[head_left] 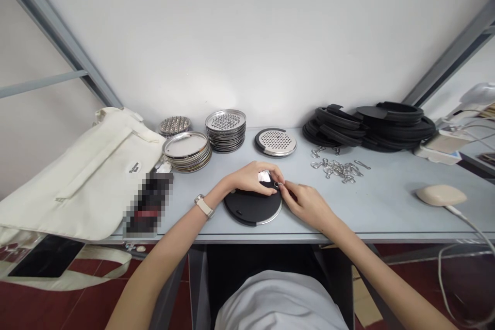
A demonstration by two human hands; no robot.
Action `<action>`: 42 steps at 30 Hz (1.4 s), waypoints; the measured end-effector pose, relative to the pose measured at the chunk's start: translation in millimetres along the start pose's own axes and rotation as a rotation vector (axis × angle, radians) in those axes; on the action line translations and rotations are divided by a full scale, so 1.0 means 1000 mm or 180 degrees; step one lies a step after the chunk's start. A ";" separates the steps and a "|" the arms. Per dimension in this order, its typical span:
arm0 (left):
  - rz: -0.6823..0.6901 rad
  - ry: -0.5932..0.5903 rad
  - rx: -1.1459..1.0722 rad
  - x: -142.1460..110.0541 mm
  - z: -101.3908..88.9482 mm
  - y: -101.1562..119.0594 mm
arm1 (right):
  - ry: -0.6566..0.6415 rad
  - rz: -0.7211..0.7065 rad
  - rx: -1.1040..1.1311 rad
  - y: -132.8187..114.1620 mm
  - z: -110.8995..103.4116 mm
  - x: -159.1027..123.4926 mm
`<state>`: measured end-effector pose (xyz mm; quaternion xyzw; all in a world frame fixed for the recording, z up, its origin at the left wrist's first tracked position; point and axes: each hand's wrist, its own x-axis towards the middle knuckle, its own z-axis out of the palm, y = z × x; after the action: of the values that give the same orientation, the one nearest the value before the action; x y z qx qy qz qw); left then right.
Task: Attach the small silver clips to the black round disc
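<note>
A black round disc (249, 209) with a shiny metal rim along its right side lies flat near the table's front edge. Over its far part curls my left hand (251, 178), its fingers closed around a crumpled white tissue (264, 176). The left thumb and fingertips reach the disc's right edge, beside a small metal clip (277, 184). My right hand (303, 201) pinches that clip at the disc's edge; its fingers partly hide it. Farther back lies a similar round grater (277, 142), a perforated metal plate in a black holder.
Stacked metal grater plates (226, 122) and plain-topped discs (186, 145) stand at back left. Black ring-shaped holders (390, 124) are piled at back right, loose metal clips (342, 169) before them. A cream bag (85, 175) covers the left end; a corded beige mouse (441, 195) lies right.
</note>
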<state>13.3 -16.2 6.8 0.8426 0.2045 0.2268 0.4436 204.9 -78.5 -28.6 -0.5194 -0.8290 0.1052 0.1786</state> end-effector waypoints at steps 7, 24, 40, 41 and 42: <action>0.0075 0.0012 0.0014 0.000 0.000 -0.002 | 0.0011 0.0091 0.0093 0.000 -0.001 0.000; -0.0154 0.0344 0.0301 0.002 0.001 -0.004 | 0.0038 -0.0072 -0.0145 0.002 0.000 0.000; -0.0224 0.0355 0.0415 0.003 0.002 -0.009 | -0.0040 -0.0035 -0.0154 0.000 -0.001 -0.001; -0.0197 0.0345 0.0424 0.003 0.002 -0.009 | -0.0053 -0.0038 -0.0166 0.000 -0.001 0.000; -0.0157 0.0340 0.0426 0.003 0.002 -0.009 | -0.0068 -0.0040 -0.0174 0.000 -0.001 0.000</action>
<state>15.9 -10.8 -1.3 0.8518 0.2633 0.2464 0.3801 205.8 -78.6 -27.5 -0.5177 -0.8367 0.0869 0.1561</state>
